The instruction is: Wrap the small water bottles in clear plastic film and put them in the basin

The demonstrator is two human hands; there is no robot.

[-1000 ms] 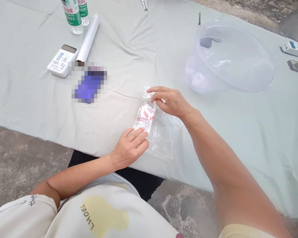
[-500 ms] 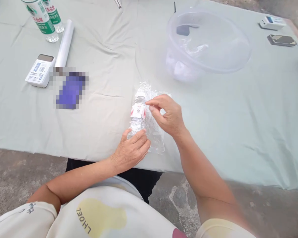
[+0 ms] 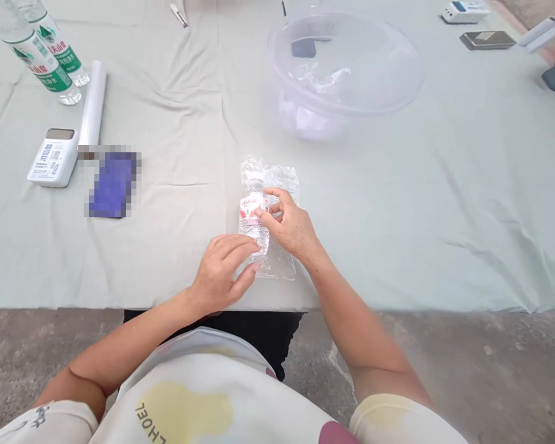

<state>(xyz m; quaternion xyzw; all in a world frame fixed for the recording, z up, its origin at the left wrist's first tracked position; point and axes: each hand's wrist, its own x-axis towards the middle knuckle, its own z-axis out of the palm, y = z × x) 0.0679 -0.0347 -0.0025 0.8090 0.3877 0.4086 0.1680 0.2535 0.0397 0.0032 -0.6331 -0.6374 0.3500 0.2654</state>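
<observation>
A small plastic bottle [image 3: 254,208] with a white cap and a white, red and pink label lies on its side on the table, cap end away from me. Clear plastic film [image 3: 284,265] is around it and spreads flat to its right. My right hand [image 3: 292,229] grips the bottle at its label, thumb on top and fingers along the right side. At the base end, my left hand [image 3: 224,271] has its thumb and fingers apart, with fingertips touching the film-covered bottle.
A translucent basin [image 3: 351,102] with crumpled film inside stands ahead. At left are water bottles [image 3: 50,68], a white film roll [image 3: 94,105], a white box-shaped device [image 3: 54,157] and a blurred purple item [image 3: 113,185]. A phone-like device [image 3: 487,40] lies far right.
The bottle has turned, showing another side of its label. My right hand has come down onto the label. My left hand's fingers have spread at the base. The view has shifted.
</observation>
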